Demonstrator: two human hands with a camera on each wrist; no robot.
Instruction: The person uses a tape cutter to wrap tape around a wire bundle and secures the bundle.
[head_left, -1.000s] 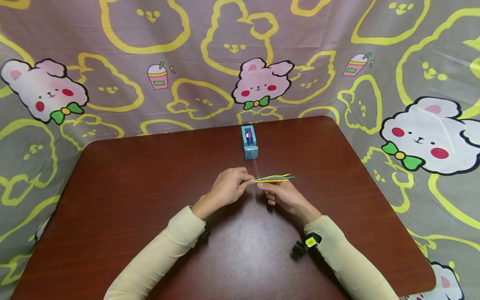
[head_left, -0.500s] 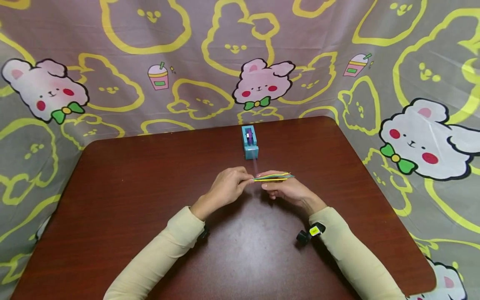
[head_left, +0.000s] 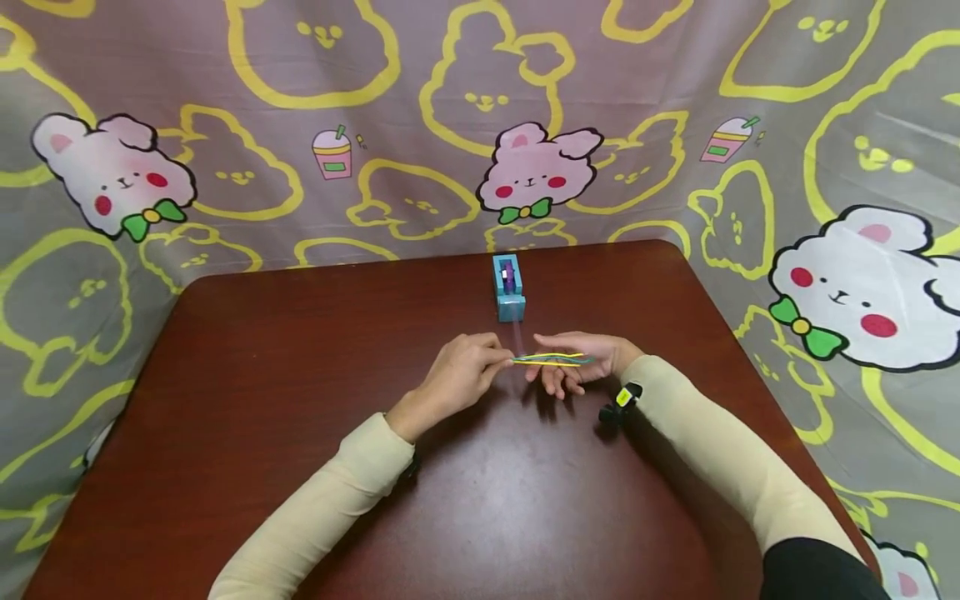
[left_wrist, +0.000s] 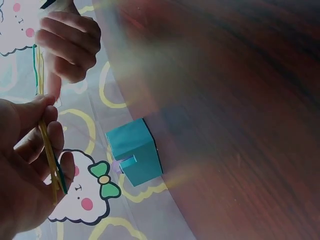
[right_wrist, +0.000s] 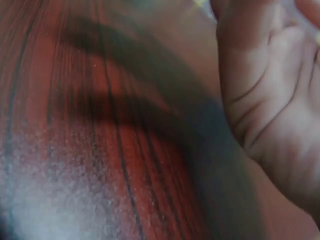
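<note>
My left hand (head_left: 459,373) pinches a bundle of thin yellow and green wires (left_wrist: 48,145) between thumb and fingertips. The wires' free ends point right in the head view, across my right hand (head_left: 603,348). That hand is turned with its palm showing and its fingers loosely spread, gripping nothing. A blue tape dispenser (head_left: 512,309) with a purple core stands beyond both hands. From its front a strip of clear tape (head_left: 517,336) runs toward the pinched part of the bundle. In the right wrist view only the palm side and heel of the right hand (right_wrist: 275,95) show.
The dark reddish-brown table (head_left: 315,333) has rounded far corners. Behind it and at both sides hangs a printed cloth (head_left: 420,192) with rabbit and bear drawings. A small black wrist camera (head_left: 613,412) sits below the right wrist.
My right hand has turned over, its forearm swinging up and outward, and its fingers have spread apart. The left hand still pinches the wires in nearly the same spot. The head view has shifted slightly.
</note>
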